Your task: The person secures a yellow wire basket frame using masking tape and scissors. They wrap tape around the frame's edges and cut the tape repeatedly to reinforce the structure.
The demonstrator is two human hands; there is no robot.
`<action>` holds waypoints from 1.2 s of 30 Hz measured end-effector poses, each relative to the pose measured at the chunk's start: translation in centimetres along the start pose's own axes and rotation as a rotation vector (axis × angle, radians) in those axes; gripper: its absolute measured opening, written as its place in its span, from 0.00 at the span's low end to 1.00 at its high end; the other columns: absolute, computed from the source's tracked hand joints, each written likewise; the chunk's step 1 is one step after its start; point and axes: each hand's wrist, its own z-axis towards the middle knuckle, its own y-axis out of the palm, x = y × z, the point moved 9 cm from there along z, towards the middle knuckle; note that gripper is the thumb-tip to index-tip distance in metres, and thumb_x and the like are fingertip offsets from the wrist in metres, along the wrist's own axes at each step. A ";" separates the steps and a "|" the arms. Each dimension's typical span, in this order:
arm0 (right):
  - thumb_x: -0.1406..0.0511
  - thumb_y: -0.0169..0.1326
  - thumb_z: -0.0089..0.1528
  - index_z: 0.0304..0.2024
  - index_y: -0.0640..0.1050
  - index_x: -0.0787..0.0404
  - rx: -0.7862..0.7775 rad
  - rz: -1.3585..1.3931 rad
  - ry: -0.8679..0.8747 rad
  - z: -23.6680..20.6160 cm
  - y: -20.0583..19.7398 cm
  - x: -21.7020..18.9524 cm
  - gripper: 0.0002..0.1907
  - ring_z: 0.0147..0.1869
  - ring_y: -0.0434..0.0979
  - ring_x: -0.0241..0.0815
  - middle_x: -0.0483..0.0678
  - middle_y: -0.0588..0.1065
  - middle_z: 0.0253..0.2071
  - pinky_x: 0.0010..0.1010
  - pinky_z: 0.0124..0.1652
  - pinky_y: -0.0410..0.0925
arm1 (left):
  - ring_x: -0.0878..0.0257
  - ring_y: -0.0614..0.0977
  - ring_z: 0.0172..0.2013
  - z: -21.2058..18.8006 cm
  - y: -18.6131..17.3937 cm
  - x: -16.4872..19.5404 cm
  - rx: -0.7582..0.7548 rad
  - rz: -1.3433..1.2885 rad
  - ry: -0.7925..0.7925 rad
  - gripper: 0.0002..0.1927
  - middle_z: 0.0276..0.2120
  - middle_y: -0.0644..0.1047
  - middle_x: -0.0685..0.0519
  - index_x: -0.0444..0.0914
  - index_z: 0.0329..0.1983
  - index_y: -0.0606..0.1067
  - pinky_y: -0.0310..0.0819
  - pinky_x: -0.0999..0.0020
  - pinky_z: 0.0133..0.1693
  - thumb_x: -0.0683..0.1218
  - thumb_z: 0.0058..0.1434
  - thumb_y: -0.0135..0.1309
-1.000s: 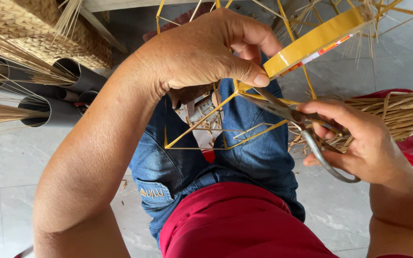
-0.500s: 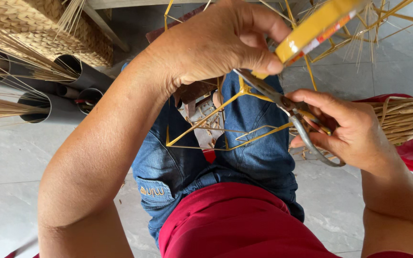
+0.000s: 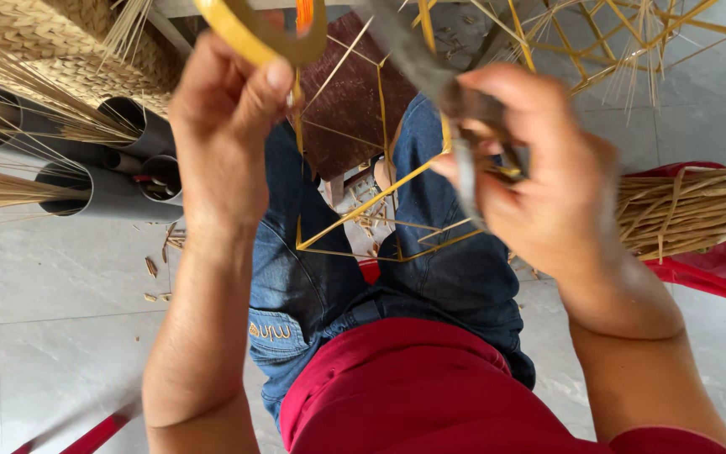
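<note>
My left hand (image 3: 224,126) is raised near the top of the view and grips a yellow roll of tape (image 3: 254,38) by its rim. My right hand (image 3: 531,168) is closed around grey metal scissors (image 3: 430,71), whose blades point up and left towards the roll. Below both hands a frame of thin yellow-wrapped sticks (image 3: 380,210) rests over my lap in blue jeans. The scissor handles are hidden inside my fingers.
Grey plastic pipes (image 3: 119,181) holding straw stand at the left under woven straw mats (image 3: 35,42). A bundle of straw stalks (image 3: 691,206) lies on a red plastic chair (image 3: 707,277) at the right. More stick frames (image 3: 623,42) stand at the top right. Straw scraps dot the grey tiled floor (image 3: 52,294).
Both hands have risen towards the camera. The tape roll went up to the top edge, and the scissors swung from level to pointing up beside it.
</note>
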 end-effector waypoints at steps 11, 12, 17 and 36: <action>0.76 0.52 0.67 0.64 0.69 0.64 0.277 0.438 0.307 1.3 -3.9 6.7 0.22 0.24 0.72 0.32 0.49 0.75 0.33 0.24 0.26 0.66 | 0.69 0.79 0.47 -12.8 -8.0 -3.8 0.484 -0.029 -0.035 0.17 0.52 0.78 0.55 0.33 0.61 0.72 0.80 0.69 0.50 0.40 0.71 0.57; 0.72 0.52 0.64 0.62 0.68 0.61 0.374 0.460 0.299 1.1 -5.4 8.0 0.23 0.24 0.72 0.31 0.46 0.75 0.31 0.22 0.24 0.64 | 0.68 0.79 0.45 -13.6 -8.4 -4.0 0.508 -0.044 -0.039 0.17 0.51 0.78 0.54 0.33 0.62 0.72 0.79 0.69 0.50 0.40 0.72 0.57; 0.69 0.53 0.70 0.58 0.71 0.59 0.455 0.778 0.527 0.0 -7.9 14.7 0.14 0.23 0.67 0.31 0.45 0.73 0.30 0.22 0.24 0.61 | 0.68 0.79 0.46 -14.6 -9.1 -4.8 0.581 -0.184 -0.007 0.17 0.50 0.78 0.52 0.32 0.65 0.71 0.79 0.67 0.52 0.41 0.75 0.55; 0.61 0.49 0.72 0.59 0.71 0.51 0.613 1.306 0.826 -18.8 8.3 13.8 0.12 0.43 0.81 0.44 0.46 0.79 0.42 0.41 0.48 0.75 | 0.65 0.81 0.38 -3.6 -4.2 -3.0 0.281 -0.485 0.065 0.16 0.49 0.78 0.49 0.34 0.68 0.67 0.80 0.67 0.45 0.40 0.80 0.49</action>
